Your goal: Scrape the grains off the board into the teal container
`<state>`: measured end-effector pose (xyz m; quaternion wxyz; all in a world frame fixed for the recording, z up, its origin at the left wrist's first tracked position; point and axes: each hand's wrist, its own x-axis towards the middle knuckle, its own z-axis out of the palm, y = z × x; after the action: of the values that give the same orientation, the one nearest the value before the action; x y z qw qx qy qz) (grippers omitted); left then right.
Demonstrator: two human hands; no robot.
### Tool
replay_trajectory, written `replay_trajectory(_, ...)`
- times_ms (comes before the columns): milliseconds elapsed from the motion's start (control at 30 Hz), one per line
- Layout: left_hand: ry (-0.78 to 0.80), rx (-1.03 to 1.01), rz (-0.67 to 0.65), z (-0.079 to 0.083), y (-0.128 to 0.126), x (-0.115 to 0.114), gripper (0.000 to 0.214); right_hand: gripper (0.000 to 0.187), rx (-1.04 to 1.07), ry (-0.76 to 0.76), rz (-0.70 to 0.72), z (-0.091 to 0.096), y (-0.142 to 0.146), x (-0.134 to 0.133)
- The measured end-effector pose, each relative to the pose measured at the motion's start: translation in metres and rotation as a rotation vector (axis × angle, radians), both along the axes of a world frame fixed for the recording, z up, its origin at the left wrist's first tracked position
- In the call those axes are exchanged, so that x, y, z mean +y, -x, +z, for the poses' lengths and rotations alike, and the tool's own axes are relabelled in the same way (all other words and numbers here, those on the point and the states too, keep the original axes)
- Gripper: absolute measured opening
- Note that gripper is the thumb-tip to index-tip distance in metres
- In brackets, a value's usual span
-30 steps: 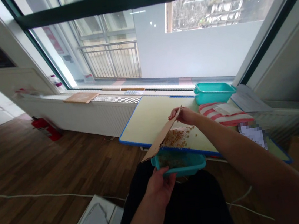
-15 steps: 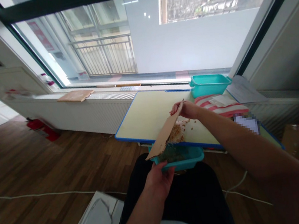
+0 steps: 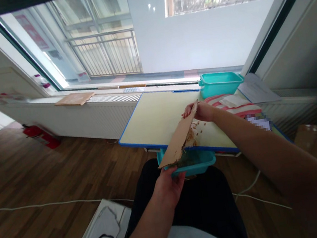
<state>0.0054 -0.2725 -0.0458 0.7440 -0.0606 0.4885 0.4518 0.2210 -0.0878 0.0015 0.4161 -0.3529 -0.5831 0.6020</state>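
Observation:
My left hand (image 3: pixel 168 187) grips the near rim of a teal plastic tub (image 3: pixel 201 163), holding it just below the table's front edge (image 3: pixel 150 144). My right hand (image 3: pixel 202 111) is closed on the far end of a brown cardboard strip (image 3: pixel 179 139), which slants down over the edge into the tub. Small brown crumbs (image 3: pixel 194 132) lie on the tabletop beside the strip, and some are inside the tub.
A second teal tub (image 3: pixel 220 83) stands at the table's far right, next to a red-and-white striped cloth (image 3: pixel 238 107). A radiator (image 3: pixel 87 119) and window sill run behind. White cables (image 3: pixel 40 207) cross the wood floor; a red extinguisher (image 3: pixel 40 136) lies at left.
The cardboard strip has swept the crumb pile toward the table's front edge; fewer crumbs remain on top and more are in the tub. My left hand kept the tub steady.

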Motion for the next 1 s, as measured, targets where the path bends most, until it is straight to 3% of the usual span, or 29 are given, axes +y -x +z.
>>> replay_trajectory(200,-0.008,0.007,-0.031,-0.001,-0.012,-0.003,0.035,0.023,-0.023,0.041,-0.028,0.001,-0.008,-0.007)
replay_trajectory(533,0.037,-0.009,-0.083,0.007,-0.03,-0.005,0.029,0.017,0.03,0.02,0.04,-0.003,-0.031,-0.02)
replay_trajectory(1000,0.039,-0.035,-0.099,0.001,-0.032,-0.005,0.026,0.02,0.063,0.049,-0.028,0.005,-0.024,-0.029)
